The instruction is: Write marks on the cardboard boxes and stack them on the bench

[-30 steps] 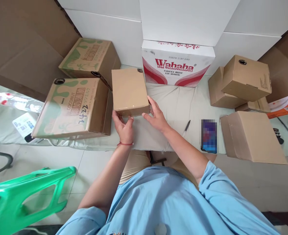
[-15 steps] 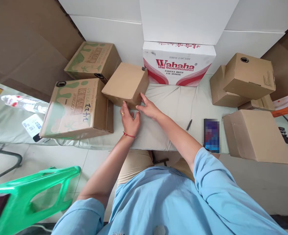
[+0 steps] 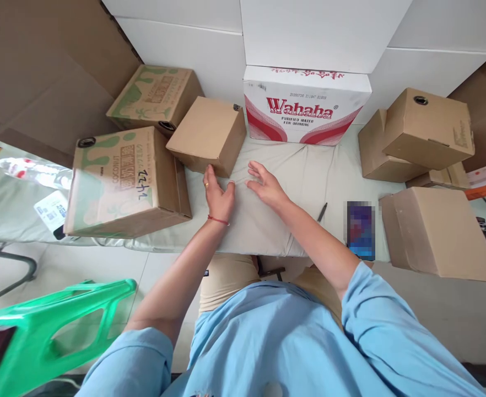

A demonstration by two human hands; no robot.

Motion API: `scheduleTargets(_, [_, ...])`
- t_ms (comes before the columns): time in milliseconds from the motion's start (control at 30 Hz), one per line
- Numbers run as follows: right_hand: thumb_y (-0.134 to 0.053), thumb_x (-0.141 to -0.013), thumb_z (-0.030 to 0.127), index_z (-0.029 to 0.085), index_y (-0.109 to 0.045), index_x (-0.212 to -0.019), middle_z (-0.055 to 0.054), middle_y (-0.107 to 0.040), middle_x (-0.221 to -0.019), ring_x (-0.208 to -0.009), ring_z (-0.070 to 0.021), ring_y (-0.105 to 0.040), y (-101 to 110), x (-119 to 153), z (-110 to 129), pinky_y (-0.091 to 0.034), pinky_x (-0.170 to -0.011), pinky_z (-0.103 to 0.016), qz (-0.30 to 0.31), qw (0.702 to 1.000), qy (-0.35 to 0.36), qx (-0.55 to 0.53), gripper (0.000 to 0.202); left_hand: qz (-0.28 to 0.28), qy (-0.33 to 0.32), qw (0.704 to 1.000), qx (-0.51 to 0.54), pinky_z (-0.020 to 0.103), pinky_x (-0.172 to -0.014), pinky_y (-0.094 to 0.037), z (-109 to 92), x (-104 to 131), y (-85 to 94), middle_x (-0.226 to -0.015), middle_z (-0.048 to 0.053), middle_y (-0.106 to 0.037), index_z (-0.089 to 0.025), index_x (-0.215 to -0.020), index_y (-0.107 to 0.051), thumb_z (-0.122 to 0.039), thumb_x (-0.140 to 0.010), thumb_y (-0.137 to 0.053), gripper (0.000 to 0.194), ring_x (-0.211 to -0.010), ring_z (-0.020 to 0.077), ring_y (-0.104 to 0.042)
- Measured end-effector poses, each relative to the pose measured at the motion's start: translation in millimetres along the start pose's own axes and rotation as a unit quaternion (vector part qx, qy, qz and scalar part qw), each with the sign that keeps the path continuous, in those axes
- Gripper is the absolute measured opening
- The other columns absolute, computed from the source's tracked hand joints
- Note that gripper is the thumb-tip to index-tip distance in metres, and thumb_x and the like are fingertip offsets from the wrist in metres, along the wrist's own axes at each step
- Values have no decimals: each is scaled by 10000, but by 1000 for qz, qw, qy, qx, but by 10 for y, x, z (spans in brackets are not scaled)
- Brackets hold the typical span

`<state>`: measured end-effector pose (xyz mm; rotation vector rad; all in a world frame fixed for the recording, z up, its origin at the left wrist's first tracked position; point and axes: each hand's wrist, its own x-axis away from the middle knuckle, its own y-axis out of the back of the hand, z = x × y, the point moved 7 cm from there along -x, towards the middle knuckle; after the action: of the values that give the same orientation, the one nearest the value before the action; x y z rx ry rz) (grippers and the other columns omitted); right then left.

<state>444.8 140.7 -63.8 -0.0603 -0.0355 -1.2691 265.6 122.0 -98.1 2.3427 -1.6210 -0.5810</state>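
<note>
A plain brown cardboard box stands on the cloth-covered table, close beside two printed coconut boxes. My left hand is at its near side, fingers stretched out and fingertips against or just in front of the cardboard; I cannot tell if they touch. To the right, my right hand hovers over the cloth with its fingers apart, holding nothing and clear of the box. The larger coconut box, marked with handwritten digits, is left of my left hand. Behind it sits the other coconut box.
A white Wahaha carton stands against the back wall. Several brown boxes are stacked at the right, with another box in front. A phone and a pen lie nearby. A green stool stands at lower left.
My right hand has let go of the plain box's near right corner and moved right, its fingers spreading. The plain box now sits slightly farther left and back; my left hand stays near it.
</note>
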Motion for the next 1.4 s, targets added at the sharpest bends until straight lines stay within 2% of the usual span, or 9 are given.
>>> scheduleTargets(167, [-763, -885, 485, 289, -581, -1520, -140, -598, -1610, -1424, -272, -644, 392, 938, 128, -540, -1195, -523, -37, 999, 17, -1, 689, 19, -5, 1000, 4, 475, -1375, -246, -134, -353, -157, -1740, 155, -408, -211, -1619, -475, -218, -831, -751, 834, -1655, 306, -337])
scheduleTargets(333, [-690, -1001, 442, 295, -773, -1188, -79, -832, -1128, -933, -224, -816, 1132, 2216, 390, -674, -932, -462, -215, 969, 40, 117, 252, -8, 31, 999, -12, 530, -1203, -498, -141, -256, 275, -1229, 148, -771, -144, -1162, -755, -312, -861, -696, 350, -1242, 322, -711])
scheduleTargets(533, [-748, -843, 387, 220, -788, -941, -22, -769, -769, -557, -192, -680, 2129, 3838, 745, -662, -669, -465, -633, 729, 116, 234, 198, -76, 65, 995, -17, 524, -1131, -549, 68, 323, 1045, -1065, 58, -766, -203, -1019, -748, -327, -754, -775, 294, -1000, 248, -719])
scheduleTargets(633, [-703, -741, 348, 288, -770, -867, 3, -727, -739, -524, -207, -635, 2410, 4281, 765, -680, -694, -548, -742, 630, 122, 196, 155, -111, 68, 991, -1, 530, -1105, -566, 151, 320, 1232, -918, 0, -729, -222, -898, -707, -254, -736, -737, 168, -887, 204, -685])
scheduleTargets(733, [-718, -714, 352, 415, -744, -866, -29, -748, -878, -827, -299, -777, 2637, 4554, 699, -686, -858, -584, -792, 575, 118, 167, 167, -128, 62, 990, 8, 547, -1098, -569, 194, 206, 1275, -856, -27, -706, -235, -839, -669, -215, -741, -721, 113, -860, 196, -671])
scheduleTargets(867, [-799, -732, 422, 430, -676, -917, -66, -748, -1170, -1222, -306, -737, 2968, 4764, 385, -648, -992, -573, -796, 592, 45, 115, 221, -131, 58, 990, -12, 533, -1048, -592, 219, 177, 1220, -785, -37, -666, -229, -787, -648, -199, -747, -716, 85, -775, 178, -632])
scheduleTargets(1033, [-737, -787, 755, 341, -659, -1168, -114, -677, -1325, -1399, -344, -650, 3229, 4705, -95, -548, -1096, -718, -720, 687, -71, -68, 568, -124, 2, 989, -77, 554, -1047, -573, 36, 547, 1030, -876, 11, -695, -233, -811, -700, -284, -819, -683, 54, -851, 237, -665])
scheduleTargets(1200, [-664, -837, 807, 447, -676, -1341, -172, -581, -1531, -1403, -366, -634, 3274, 4451, -68, -595, -1005, -696, -648, 741, -109, -139, 619, -50, -76, 990, -111, 558, -1175, -475, -212, 958, 697, -978, 81, -720, -249, -801, -698, -353, -823, -697, 106, -1192, 343, -671])
scheduleTargets(1400, [-816, -717, 776, 440, -647, -1391, -125, -630, -1496, -1334, -417, -670, 3301, 4303, 3, -546, -994, -829, -572, 790, -139, -169, 771, -10, -83, 983, -161, 596, -1183, -432, -214, 1040, 531, -1066, 145, -707, -249, -812, -669, -305, -751, -735, 106, -1180, 396, -636])
